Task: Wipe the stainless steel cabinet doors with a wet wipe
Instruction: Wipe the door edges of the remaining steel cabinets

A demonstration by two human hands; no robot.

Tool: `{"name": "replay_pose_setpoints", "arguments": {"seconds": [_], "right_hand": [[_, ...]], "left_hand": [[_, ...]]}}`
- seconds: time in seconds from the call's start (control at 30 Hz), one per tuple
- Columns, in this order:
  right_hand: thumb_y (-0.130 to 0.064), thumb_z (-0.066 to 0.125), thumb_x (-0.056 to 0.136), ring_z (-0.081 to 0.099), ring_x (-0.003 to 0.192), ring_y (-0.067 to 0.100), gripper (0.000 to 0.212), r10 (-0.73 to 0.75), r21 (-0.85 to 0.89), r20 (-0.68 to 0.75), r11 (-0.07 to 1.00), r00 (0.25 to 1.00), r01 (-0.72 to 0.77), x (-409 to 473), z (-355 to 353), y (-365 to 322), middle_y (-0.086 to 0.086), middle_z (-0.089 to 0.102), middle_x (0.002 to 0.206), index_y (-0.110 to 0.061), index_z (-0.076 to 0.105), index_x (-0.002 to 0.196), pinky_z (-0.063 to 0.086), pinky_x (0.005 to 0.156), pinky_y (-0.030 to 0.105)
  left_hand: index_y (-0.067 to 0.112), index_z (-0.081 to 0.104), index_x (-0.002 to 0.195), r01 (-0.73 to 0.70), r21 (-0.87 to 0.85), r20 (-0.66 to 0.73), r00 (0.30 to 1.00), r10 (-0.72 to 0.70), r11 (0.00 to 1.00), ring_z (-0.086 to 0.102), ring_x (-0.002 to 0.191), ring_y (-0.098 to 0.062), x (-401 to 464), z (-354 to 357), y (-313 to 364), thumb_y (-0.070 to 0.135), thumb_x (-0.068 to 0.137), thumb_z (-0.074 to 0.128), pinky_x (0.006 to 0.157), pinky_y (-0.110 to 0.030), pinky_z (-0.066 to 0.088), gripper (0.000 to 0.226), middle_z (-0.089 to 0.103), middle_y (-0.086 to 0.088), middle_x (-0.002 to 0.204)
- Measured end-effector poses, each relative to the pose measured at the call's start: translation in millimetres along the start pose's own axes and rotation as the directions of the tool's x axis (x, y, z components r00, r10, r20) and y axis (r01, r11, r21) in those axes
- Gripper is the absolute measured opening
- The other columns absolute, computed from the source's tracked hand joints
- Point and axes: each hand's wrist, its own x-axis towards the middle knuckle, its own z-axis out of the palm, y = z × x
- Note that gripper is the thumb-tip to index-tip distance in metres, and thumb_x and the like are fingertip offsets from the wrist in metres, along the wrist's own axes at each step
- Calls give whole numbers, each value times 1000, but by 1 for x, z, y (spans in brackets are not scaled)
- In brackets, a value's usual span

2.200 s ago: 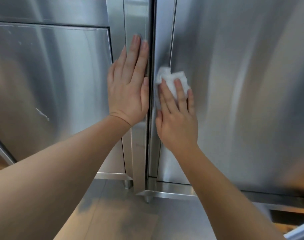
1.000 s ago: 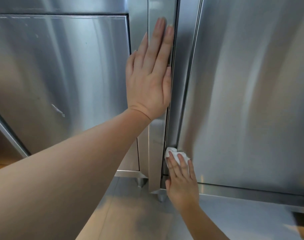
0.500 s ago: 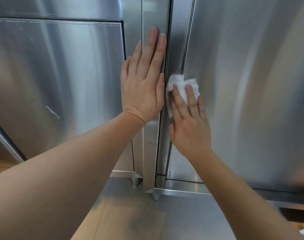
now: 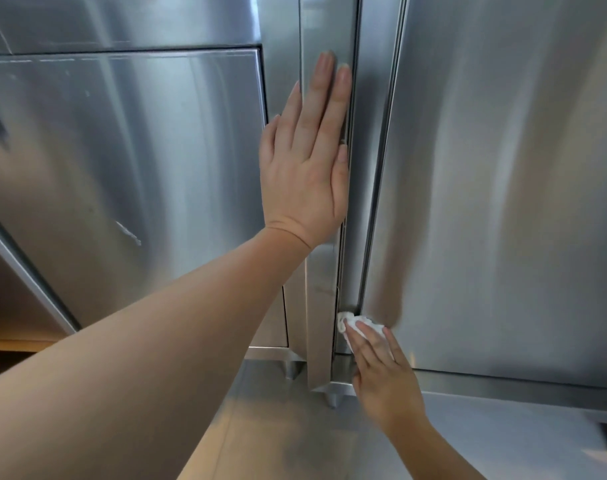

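A: What's changed vs half a sec ago?

B: R hand (image 4: 385, 372) dropped from mid-height, beside the L hand, down to the bottom of the right door (image 4: 503, 202), near its lower left corner. The wipe (image 4: 359, 325) went with it. L hand (image 4: 307, 168) hasn't shifted, still flat on the edge strip of the left door (image 4: 122, 168).

A: Grips?

B: L is open, palm down, fingers straight and together, holding nothing, just pressed on the steel. R has fingers laid flat over the wipe, pinning it to the metal; not a closed fist.

A: Wipe condition?

B: White, scrunched into a small wad, mostly hidden under the R fingers; only the top and left bits poke out. It sits by the vertical gap between the doors, just above the bottom frame.

A: Doors?

B: Brushed steel, streaky reflections. Left door has a small pale scuff low down.
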Motion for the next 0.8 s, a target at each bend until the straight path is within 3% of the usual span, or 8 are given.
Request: {"name": "replay_pose_setpoints", "arguments": {"seconds": [0.13, 0.27, 0.4, 0.53, 0.7, 0.8], "right_hand": [[-29, 36, 88, 9, 151, 24, 66, 9, -16, -251, 1000, 968, -13, 59, -76, 29, 5, 25, 160, -9, 35, 151, 11, 122, 45], [-23, 41, 88, 14, 150, 28, 67, 56, 22, -508, 998, 859, -52, 133, -189, 63, 4, 23, 162, -9, 31, 152, 7, 121, 44], [-19, 37, 92, 12, 150, 30, 65, 62, -30, -558, 995, 827, -95, 167, -254, 86, 4, 17, 163, -9, 23, 155, 2, 121, 43], [-17, 40, 92, 11, 150, 33, 66, 70, -25, -564, 994, 823, -102, 156, -229, 75, 8, 18, 163, -4, 21, 154, 2, 122, 43], [-15, 49, 88, 10, 150, 32, 69, -25, -145, -419, 989, 908, -39, 100, -142, 53, 14, 20, 161, 1, 28, 151, 7, 123, 45], [-6, 52, 88, 20, 148, 32, 62, -65, -174, -429, 985, 901, -12, 82, -113, 49, 15, 31, 157, 4, 35, 147, 16, 121, 45]], "left_hand": [[0, 31, 149, -8, 6, -5, 1000, 8, 1000, 42, 138, -34, 0, 1, 0, 19, 96, 35, 97, -54, 40, 57, 30, -20, 156], [1, 31, 150, 5, 36, 1, 1000, -5, 999, 39, 140, -32, 0, 0, 0, 23, 97, 32, 100, -54, 40, 57, 30, -20, 156], [1, 33, 149, 24, 11, 7, 1000, -24, 1000, 42, 138, -31, -1, -2, 4, 22, 98, 33, 100, -52, 39, 55, 31, -20, 156], [2, 33, 149, 27, 15, 13, 1000, -27, 1000, 42, 138, -30, 0, -2, 3, 23, 98, 32, 100, -51, 40, 56, 32, -20, 156], [3, 33, 150, 21, 21, 20, 1000, -21, 1000, 44, 137, -31, 0, -1, 2, 21, 97, 35, 99, -51, 40, 56, 32, -18, 156], [4, 33, 150, 27, 25, 30, 999, -28, 999, 42, 138, -30, -1, -2, 4, 19, 96, 36, 100, -52, 39, 56, 32, -16, 157]]}}
